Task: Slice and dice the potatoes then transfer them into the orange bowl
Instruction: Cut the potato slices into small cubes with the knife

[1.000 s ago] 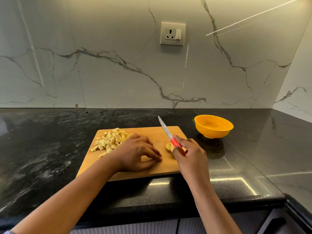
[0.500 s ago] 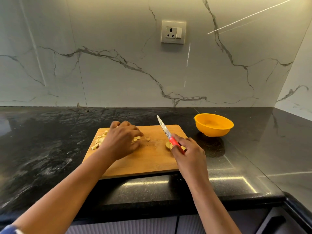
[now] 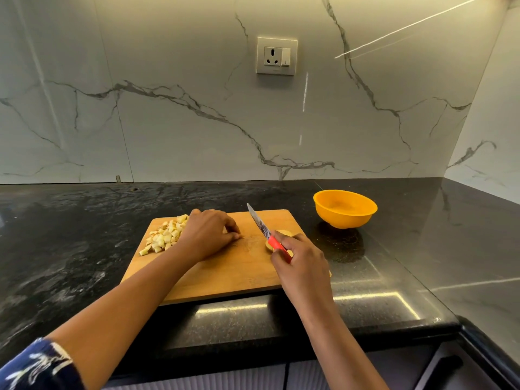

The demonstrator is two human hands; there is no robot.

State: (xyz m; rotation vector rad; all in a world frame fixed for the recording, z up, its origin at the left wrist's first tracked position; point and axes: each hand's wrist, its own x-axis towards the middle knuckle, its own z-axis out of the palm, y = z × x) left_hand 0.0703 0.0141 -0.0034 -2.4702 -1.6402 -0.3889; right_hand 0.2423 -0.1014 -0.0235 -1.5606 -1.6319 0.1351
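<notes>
Potato dice [image 3: 166, 235] lie heaped on the far-left corner of the cutting board [image 3: 239, 274]. A second ago the pile sat looser and nearer the board's middle, and the left hand [image 3: 209, 235] was down at the board's centre. It has since swept across and pushed the fresh cuts up against the heap. That hand now rests palm down just right of the pile, touching it. Its fingers are loosely bent with the tips on the wood and nothing visibly held.

The centre of the board is bare again, so there appears to be room for the next round of cutting. Toward the board's right edge the knife [image 3: 260, 225] points away from the person, and its red handle is wrapped in the right hand [image 3: 302, 267], much as it was a second ago. An uncut potato piece [image 3: 284, 233] sits under the handle, partly hidden.

Off the board's far-right corner, on the dark counter [image 3: 394, 277], stands the orange bowl [image 3: 344, 209], which looks empty. Judging by that, dicing is well along, but one piece remains and the transfer has not begun.
</notes>
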